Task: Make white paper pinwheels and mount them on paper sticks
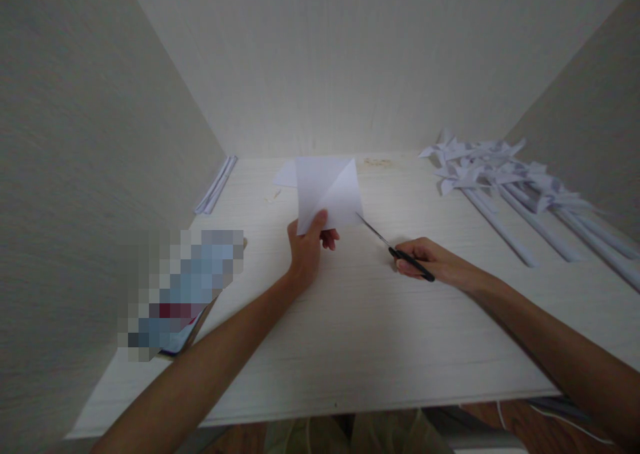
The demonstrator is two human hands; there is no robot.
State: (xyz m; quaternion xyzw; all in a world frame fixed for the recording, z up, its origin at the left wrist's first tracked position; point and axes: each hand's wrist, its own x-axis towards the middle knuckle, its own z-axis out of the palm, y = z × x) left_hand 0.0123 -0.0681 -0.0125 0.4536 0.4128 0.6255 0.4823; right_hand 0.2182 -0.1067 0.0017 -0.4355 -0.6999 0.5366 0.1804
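My left hand (309, 247) pinches the lower left part of a square sheet of white paper (327, 187), thumb on top and fingers behind. A diagonal crease runs across the sheet toward its upper right corner. In my right hand (420, 261) is a pair of scissors (375, 231) with black handles. Their blades point up and left, and the tip is at the sheet's lower right edge; whether it touches the paper I cannot tell. Another white paper piece (285, 174) lies partly hidden behind the sheet.
Several paper pinwheels (470, 174) with rolled paper sticks (500, 231) lie piled at the right. Rolled paper sticks (217, 184) rest by the left wall. A blurred-out phone-like device (200, 287) is at the left. Walls enclose the white table (350, 347) on three sides.
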